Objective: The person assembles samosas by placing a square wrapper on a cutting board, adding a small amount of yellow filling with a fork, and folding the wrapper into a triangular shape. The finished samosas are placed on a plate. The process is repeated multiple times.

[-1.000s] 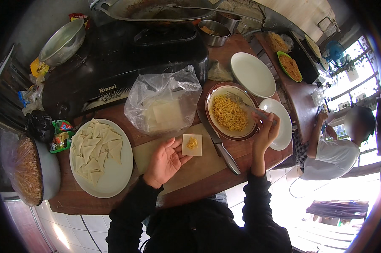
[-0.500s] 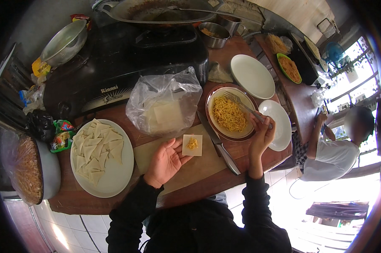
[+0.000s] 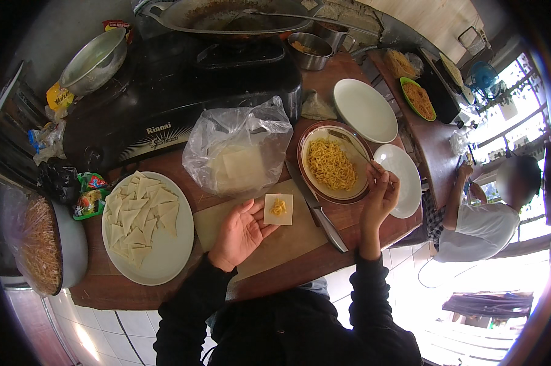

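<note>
My left hand (image 3: 236, 235) lies palm up, a square wonton wrapper (image 3: 269, 215) resting on its fingers. A small heap of yellow noodles (image 3: 278, 207) sits on the wrapper's middle. At the bowl's right rim, the closed fingertips of my right hand (image 3: 380, 194) are on the handle end of a fork (image 3: 353, 145). The fork's tines rest toward the far side of the brown-rimmed bowl (image 3: 304, 172), above its yellow noodles (image 3: 330, 165). Left of my left hand, a white oval plate (image 3: 176, 256) bears several folded triangular wontons (image 3: 138, 213).
Stacked wrappers lie in a clear plastic bag (image 3: 236, 146) before the black stove (image 3: 165, 85), which bears a wok (image 3: 226, 18). A knife (image 3: 327, 229) lies beside the bowl. White plates (image 3: 365, 110) stand at the right. Another person (image 3: 483, 222) sits at the far right.
The fork has tipped lower onto the bowl's far side, and my right fingertips have moved to its handle end. My left hand and the wrapper have not visibly moved.
</note>
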A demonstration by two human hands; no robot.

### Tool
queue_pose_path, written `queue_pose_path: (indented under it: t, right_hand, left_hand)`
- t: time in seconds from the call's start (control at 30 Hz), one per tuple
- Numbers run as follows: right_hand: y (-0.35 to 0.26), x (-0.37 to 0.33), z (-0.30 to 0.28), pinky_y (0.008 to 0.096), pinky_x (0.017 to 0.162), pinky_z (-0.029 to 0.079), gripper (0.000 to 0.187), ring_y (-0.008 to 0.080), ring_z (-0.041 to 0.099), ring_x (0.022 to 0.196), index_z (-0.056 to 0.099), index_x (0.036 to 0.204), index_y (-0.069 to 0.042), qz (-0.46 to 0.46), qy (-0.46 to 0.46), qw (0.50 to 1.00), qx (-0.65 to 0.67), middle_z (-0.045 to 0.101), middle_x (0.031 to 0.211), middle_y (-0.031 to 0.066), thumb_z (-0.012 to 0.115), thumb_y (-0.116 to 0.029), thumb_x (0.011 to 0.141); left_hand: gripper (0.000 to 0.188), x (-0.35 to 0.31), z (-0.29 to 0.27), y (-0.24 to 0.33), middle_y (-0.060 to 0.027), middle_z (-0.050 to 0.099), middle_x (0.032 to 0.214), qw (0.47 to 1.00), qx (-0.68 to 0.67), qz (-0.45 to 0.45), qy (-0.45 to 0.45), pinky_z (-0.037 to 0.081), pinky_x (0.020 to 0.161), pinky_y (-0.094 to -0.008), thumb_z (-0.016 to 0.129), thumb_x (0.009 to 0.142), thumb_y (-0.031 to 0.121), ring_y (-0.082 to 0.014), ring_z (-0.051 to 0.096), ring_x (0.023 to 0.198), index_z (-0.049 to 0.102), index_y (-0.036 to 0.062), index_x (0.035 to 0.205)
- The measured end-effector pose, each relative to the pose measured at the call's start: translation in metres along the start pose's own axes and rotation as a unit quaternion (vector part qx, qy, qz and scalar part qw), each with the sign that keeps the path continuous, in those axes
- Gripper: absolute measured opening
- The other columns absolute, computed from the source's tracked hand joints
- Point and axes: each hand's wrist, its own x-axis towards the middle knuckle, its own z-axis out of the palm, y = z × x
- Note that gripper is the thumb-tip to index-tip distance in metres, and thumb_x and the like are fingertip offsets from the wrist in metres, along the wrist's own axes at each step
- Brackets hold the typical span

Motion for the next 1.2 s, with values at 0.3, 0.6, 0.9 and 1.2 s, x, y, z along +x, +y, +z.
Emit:
queue_pose_path:
  t: [0.3,0.6,0.9,1.2]
  right_hand:
    - [-0.002,0.004,-0.009,0.0377,0.085,0.052,0.017,0.0274,0.060,0.097,0.043,0.098,0.004,0.006,0.008,1.000,-0.020,0.057,0.105,0.0238,0.039,-0.013,0.097]
    - [-0.006,0.010,-0.018,0.0333,0.077,0.055,0.019,0.0236,0.063,0.085,0.047,0.099,0.005,0.000,0.009,0.997,-0.080,0.059,0.098,0.0196,0.039,-0.013,0.097]
    - [0.001,0.022,-0.014,0.0307,0.067,0.056,0.022,0.0227,0.065,0.074,0.048,0.095,0.004,0.071,0.044,0.996,-0.005,0.059,0.089,0.0154,0.044,-0.017,0.096]
    - [0.003,0.024,-0.021,0.0301,0.068,0.056,0.018,0.0231,0.066,0.073,0.049,0.094,0.001,0.124,0.062,0.986,0.095,0.060,0.087,0.0139,0.045,-0.017,0.095]
  left_hand:
    - [0.054,0.000,-0.002,0.000,-0.0158,0.049,0.127,1.000,0.000,-0.001,-0.015,0.036,0.102,-0.0364,0.040,0.092,0.036,-0.0233,0.049,0.116,0.040,-0.0064,0.126]
    - [0.054,0.001,-0.001,-0.001,-0.0154,0.050,0.126,1.000,0.000,-0.006,-0.010,0.036,0.101,-0.0371,0.041,0.092,0.036,-0.0237,0.050,0.115,0.041,-0.0062,0.126]
    - [0.053,0.001,0.000,-0.001,-0.0153,0.049,0.127,1.000,-0.007,-0.004,-0.011,0.036,0.102,-0.0377,0.040,0.092,0.035,-0.0236,0.049,0.116,0.041,-0.0062,0.126]
    - [0.054,0.001,-0.001,-0.001,-0.0157,0.050,0.126,1.000,-0.001,-0.007,-0.021,0.036,0.102,-0.0375,0.039,0.092,0.036,-0.0236,0.049,0.115,0.041,-0.0065,0.126]
